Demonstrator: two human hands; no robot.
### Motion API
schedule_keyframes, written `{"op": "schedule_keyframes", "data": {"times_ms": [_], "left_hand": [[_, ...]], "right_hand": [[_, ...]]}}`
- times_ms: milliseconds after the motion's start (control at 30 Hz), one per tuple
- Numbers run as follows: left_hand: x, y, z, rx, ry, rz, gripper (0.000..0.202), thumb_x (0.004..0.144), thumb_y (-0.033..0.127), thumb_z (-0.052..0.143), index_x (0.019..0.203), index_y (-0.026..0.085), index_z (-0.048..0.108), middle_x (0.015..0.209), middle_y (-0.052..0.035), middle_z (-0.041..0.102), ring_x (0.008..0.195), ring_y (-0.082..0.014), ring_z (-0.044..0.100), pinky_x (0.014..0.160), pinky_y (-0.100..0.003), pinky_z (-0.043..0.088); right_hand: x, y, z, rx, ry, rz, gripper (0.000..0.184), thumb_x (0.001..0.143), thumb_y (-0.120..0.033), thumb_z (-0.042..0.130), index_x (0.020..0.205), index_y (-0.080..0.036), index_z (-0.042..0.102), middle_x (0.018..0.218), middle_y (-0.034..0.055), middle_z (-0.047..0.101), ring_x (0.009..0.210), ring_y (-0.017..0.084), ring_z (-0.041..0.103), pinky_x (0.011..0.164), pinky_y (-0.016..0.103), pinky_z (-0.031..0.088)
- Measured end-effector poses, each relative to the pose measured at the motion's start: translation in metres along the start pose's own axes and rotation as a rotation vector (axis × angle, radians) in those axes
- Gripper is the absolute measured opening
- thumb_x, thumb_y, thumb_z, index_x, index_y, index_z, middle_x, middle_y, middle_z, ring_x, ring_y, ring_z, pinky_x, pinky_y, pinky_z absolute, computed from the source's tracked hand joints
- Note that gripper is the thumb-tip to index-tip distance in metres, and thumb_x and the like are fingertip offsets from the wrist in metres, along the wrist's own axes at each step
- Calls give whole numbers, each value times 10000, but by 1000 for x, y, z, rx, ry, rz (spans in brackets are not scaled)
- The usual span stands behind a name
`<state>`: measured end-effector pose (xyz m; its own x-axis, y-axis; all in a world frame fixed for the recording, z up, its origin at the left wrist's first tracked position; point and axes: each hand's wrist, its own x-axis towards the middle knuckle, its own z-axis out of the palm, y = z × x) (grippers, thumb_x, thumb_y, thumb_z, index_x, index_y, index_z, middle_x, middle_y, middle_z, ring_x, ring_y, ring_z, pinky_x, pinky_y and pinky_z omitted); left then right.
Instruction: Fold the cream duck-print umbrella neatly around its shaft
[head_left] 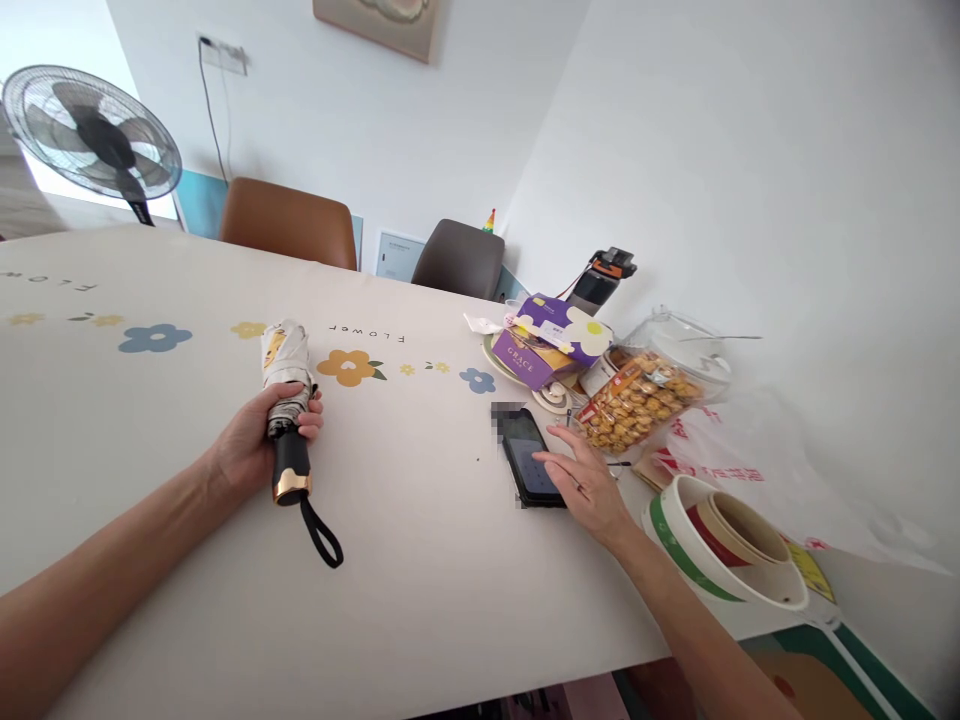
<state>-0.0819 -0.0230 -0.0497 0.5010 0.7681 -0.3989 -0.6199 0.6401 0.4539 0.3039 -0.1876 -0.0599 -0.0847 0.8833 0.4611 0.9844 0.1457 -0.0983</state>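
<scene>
A folded umbrella (288, 350), white with a yellow print, is wrapped in the fingers of my left hand (262, 440). Its black handle (289, 462) ends in a gold band and a black wrist loop that hangs toward me over the table. On the right, a black smartphone (529, 455) lies flat on the table with its screen lit. My right hand (589, 485) is over the phone's right edge, fingers spread and fingertips at the screen. Whether they touch it I cannot tell.
A purple and yellow box (546, 345), a jar of popcorn (641, 400), a dark bottle (596, 285), a plastic bag (780, 460) and a white and green tub (675, 545) crowd the right side. Chairs (289, 220) and a fan (94, 135) stand beyond the flowered table (405, 580).
</scene>
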Motion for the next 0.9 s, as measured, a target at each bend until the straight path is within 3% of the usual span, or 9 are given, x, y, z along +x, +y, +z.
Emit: {"op": "schedule_keyframes", "data": {"times_ms": [233, 500, 900], "left_hand": [[0, 0, 1, 3, 14, 1, 181, 781, 117, 496, 953, 77, 461, 716, -16, 443, 508, -46, 427, 411, -167, 440], [-1, 0, 0, 3, 13, -2, 172, 792, 125, 483, 957, 81, 462, 711, -10, 444, 505, -44, 426, 408, -169, 440], [-2, 0, 1, -6, 11, -24, 173, 798, 122, 481, 967, 96, 451, 715, -13, 456, 500, -51, 437, 405, -178, 446]], "right_hand": [[-3, -1, 6, -59, 44, -28, 356, 908, -276, 358, 913, -218, 709, 1214, 95, 547, 1190, 275, 447, 956, 469, 360], [-14, 9, 12, 133, 214, 191, 442, 935, -300, 273, 908, -188, 700, 1224, 98, 537, 1156, 252, 474, 986, 452, 344], [-13, 7, 15, -16, 177, 73, 375, 924, -250, 334, 896, -212, 707, 1127, 75, 586, 1126, 260, 497, 943, 489, 358]]}}
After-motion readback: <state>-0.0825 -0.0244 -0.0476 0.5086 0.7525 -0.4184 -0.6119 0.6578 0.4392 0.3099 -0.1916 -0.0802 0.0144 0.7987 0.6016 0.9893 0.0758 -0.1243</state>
